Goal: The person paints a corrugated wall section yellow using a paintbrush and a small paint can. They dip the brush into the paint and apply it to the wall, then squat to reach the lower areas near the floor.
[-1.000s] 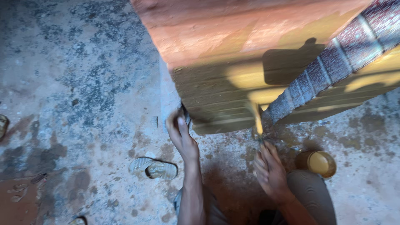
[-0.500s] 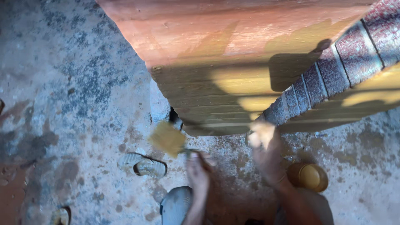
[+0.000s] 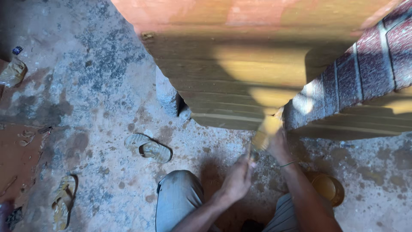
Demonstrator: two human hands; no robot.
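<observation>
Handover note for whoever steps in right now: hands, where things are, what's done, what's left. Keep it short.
Left hand: low in front of the knees, fingers near the lower end of the yellowish tool; the grip is too blurred to tell.
Right hand: closed around the yellowish tool, its tip at the lower edge of the wooden panel.
Small round container: on the concrete floor, beside the right forearm.
Done: the panel shows yellowish bands across its face.
Left: the reddish upper part looks different in colour; whether it is unfinished I cannot tell.

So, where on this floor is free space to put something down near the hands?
Bare concrete floor lies left of the wooden panel, above the sandal. Crowded near the left hand, right hand and round tin.
</observation>
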